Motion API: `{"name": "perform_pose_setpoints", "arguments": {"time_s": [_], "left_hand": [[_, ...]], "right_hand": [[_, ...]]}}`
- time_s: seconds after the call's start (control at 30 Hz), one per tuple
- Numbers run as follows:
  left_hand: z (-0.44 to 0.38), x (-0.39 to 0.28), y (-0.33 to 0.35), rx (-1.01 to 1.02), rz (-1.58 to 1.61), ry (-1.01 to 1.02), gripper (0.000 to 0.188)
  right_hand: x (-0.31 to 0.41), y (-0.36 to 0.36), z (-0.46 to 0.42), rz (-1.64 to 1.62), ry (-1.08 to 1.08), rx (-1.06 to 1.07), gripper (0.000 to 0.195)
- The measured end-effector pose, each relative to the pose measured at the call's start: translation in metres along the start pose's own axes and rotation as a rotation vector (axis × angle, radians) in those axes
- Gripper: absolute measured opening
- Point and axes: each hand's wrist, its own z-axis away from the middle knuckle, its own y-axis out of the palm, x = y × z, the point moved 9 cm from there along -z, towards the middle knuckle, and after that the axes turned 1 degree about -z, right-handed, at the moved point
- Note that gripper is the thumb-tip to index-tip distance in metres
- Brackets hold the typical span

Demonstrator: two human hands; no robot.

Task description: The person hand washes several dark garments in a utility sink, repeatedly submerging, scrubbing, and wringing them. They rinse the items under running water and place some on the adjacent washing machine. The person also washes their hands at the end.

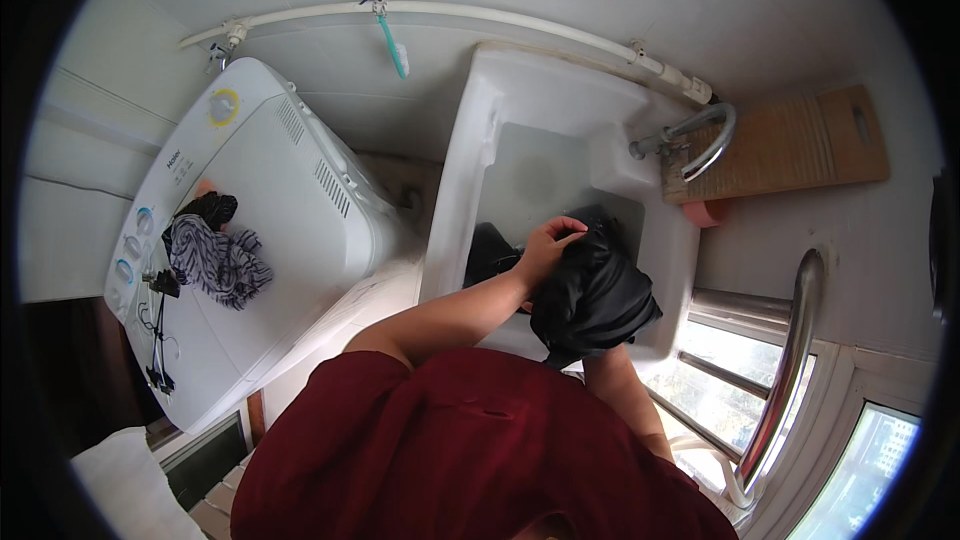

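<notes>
A black garment [592, 292] is bunched above the near end of a white laundry sink [559, 64]. My left hand [549, 249] reaches over the sink, with thumb and forefinger pinched at the garment's upper edge. Underneath the garment goes my right forearm [616, 386]; the cloth covers nearly all of that hand, so its grip is hidden. Cloudy water [532, 165] fills the basin's floor. More black cloth [489, 253] lies in the water by the left wall, and dark cloth also shows beyond my left fingers.
At left stands a white Haier washing machine [300, 240] with a striped cloth [217, 259] and clip hangers [159, 330] on top. A curved faucet [720, 146] and wooden washboard [787, 142] are at right. A green-handled brush [391, 49] hangs from the wall pipe [480, 11].
</notes>
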Motion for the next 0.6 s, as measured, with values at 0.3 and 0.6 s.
{"name": "perform_pose_setpoints", "arguments": {"time_s": [0.3, 0.6], "left_hand": [[-0.073, 0.010, 0.002, 0.470, -0.231, -0.159, 0.036], [0.006, -0.106, 0.063, 0.856, 0.971, 0.044, 0.074]], "right_hand": [[-0.002, 0.043, -0.023, -0.824, 0.301, 0.178, 0.051], [0.021, 0.072, 0.003, -1.318, 0.542, 0.381, 0.055]]}}
